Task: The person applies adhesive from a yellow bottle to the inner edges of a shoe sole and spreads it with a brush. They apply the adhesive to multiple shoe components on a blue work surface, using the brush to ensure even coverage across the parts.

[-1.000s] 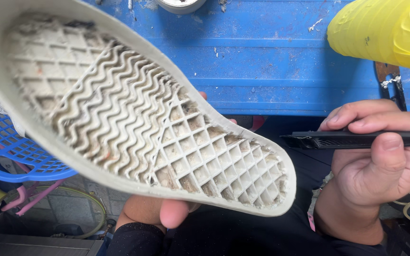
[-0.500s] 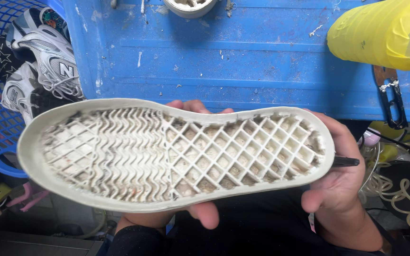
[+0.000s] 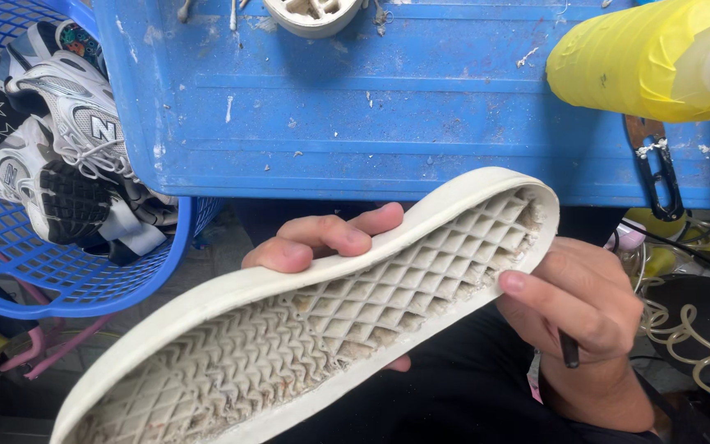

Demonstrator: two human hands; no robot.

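Below the front edge of the blue crate [image 3: 388, 123], a shoe [image 3: 314, 329] is held sole-up between both hands. Half a second ago its long axis lay level across the view; now it is tilted, one end raised toward the crate's lower right corner, the other dropped to the bottom left of the view. A second ago it ran the opposite diagonal, and a dark tool was seen lying flat in the right hand; now only a short dark stub of that tool [image 3: 569, 352] is seen under the fingers.

The left hand [image 3: 322, 238] is wrapped over the far rim near the middle of the shoe, fingers curled and closed on the edge. The right hand [image 3: 581, 304] is pressed against the near rim by the raised end, fingers bent and mostly closed, with the tool tucked inside the grip.

The sole is off-white rubber with a smooth raised rim; a diamond lattice is moulded across the upper part, changing toward the lower end, with dirt packed in the grooves.

A blue plastic mesh basket [image 3: 51, 271] with grey and black trainers [image 3: 67, 156] is seen at the crate's left edge. A yellow taped cylinder [image 3: 626, 62] sits at its right corner, coiled cord [image 3: 684, 337] below.
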